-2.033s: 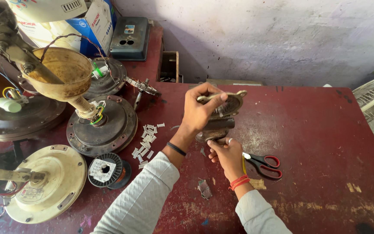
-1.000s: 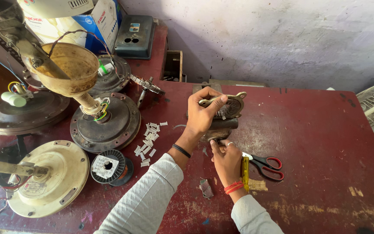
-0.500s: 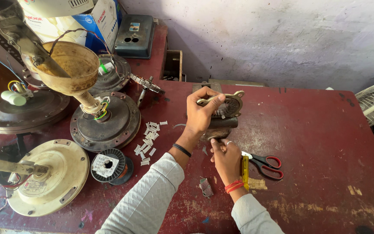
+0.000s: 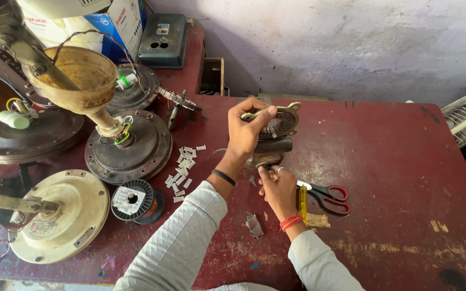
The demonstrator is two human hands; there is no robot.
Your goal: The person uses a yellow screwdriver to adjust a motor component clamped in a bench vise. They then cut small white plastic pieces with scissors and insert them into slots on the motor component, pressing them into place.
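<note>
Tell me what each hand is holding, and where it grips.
The left hand grips the round motor part by its upper rim. The right hand touches its lower end; what it holds cannot be told.

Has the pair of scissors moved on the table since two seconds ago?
No. The scissors lie in the same place on the red table, just right of the right hand and the yellow strip, as before; only the camera shifted slightly.

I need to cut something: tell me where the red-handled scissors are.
In the head view, the red-handled scissors lie on the dark red table, just right of the person's right hand and beside a yellow tool.
</note>
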